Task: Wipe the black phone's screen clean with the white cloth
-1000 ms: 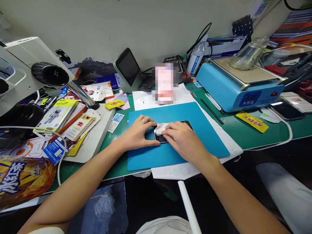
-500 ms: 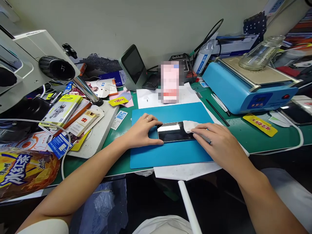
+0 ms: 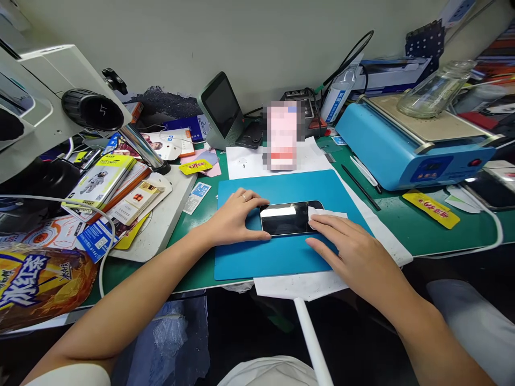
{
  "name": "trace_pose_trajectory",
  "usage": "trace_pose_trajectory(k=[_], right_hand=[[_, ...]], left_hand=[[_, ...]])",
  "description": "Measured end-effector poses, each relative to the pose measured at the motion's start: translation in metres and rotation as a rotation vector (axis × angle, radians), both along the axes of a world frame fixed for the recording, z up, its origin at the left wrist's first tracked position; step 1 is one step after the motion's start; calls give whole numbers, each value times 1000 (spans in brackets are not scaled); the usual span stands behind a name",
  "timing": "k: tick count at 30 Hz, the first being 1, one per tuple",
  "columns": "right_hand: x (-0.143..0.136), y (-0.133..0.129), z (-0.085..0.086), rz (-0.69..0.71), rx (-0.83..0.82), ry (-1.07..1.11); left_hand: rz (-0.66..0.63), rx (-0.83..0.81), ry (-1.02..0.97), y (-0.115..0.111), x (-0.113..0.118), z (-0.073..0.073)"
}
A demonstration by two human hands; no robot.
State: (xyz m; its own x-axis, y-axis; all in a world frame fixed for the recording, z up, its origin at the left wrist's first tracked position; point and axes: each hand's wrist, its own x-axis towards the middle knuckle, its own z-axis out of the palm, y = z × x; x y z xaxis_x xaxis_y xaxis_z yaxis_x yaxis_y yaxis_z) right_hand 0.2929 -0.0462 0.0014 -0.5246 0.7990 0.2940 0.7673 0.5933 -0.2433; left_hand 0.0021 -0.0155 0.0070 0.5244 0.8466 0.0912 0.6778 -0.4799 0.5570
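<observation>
A smartphone with a dark, glossy screen lies lengthwise on a blue mat. My left hand grips its left end, thumb along the near edge and fingers at the far edge. On the screen's right end lies a white wipe, pressed there under the fingertips of my right hand. The right thumb stands apart from the fingers, over the mat. Part of the wipe is hidden beneath the fingers.
A pixelated upright screen stands behind the mat. To the right are a blue heating plate with a glass jar on it, and a black pen-like tool. Boxes and a microscope stand crowd the left.
My right hand has shifted slightly left and toward me, its thumb now spread from the fingers. The wipe has moved lower on the screen's right end. My left hand stays put.
</observation>
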Motion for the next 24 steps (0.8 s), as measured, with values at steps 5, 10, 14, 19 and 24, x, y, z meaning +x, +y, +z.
trace_pose_trajectory(k=[5,10,14,19,24], right_hand=[[-7,6,2,-20,-6,-22],[-18,16,0,4,4,-26],[-31,14,3,38,14,-31],[-54,5,8,71,43,-73],[-83,2,8,116,41,-70]], left_hand=[[18,-19,-17,0,0,0],[14,-19,-25,0,0,-1],[20,-14,-32,0,0,-1],[14,-13,-28,1,0,-3],[19,21,-29,1,1,-6]])
